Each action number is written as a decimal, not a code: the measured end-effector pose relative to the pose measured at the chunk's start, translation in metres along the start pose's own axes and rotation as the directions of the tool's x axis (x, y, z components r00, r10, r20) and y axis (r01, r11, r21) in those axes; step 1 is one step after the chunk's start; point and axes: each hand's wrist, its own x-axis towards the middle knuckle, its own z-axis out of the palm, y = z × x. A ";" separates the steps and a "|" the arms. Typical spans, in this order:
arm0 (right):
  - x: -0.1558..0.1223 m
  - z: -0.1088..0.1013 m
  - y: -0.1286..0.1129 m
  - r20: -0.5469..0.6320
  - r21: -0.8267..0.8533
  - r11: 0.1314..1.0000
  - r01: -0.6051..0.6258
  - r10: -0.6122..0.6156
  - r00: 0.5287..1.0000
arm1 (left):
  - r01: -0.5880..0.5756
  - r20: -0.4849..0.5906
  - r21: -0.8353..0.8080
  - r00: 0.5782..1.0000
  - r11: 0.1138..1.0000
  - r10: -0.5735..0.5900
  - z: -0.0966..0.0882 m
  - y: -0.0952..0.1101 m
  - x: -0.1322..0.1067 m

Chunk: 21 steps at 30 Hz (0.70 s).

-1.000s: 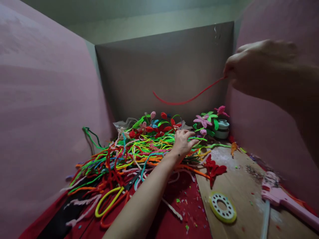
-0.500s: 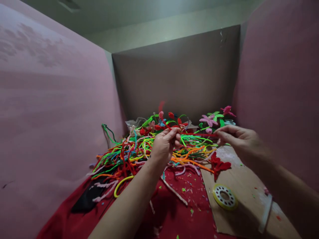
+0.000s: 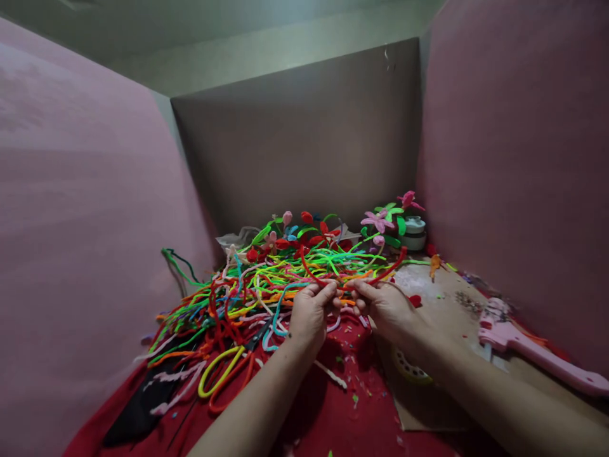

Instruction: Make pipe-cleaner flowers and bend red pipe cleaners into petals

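A red pipe cleaner [image 3: 310,271] runs between my two hands in front of the coloured heap. My left hand [image 3: 311,311] pinches it between thumb and fingers. Close beside it, my right hand [image 3: 380,304] pinches the same red strip. Both its ends curve upward past the fingers, one at left, one at right. Behind and below the hands spreads a tangled pile of pipe cleaners [image 3: 228,292] in green, yellow, orange, red and pink. My right forearm partly covers a roll of tape [image 3: 410,369].
Pipe-cleaner flowers [image 3: 378,221] stand at the back right. A pink glue gun [image 3: 533,346] lies on cardboard [image 3: 428,406] at right. Scissors with yellow and orange handles [image 3: 222,374] and a black phone-like slab [image 3: 130,406] lie at left on the red cloth [image 3: 333,425]. Pink panels flank both sides.
My right hand has moved left, close to my left hand. The red pipe cleaner, stretched straight before, now bows upward at both ends. The view has turned right, showing the glue gun.
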 end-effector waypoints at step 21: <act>-0.017 -0.005 -0.001 0.166 0.014 0.986 -0.164 0.159 0.973 | -0.031 0.049 0.131 0.998 0.991 0.025 -0.001 -0.005 -0.007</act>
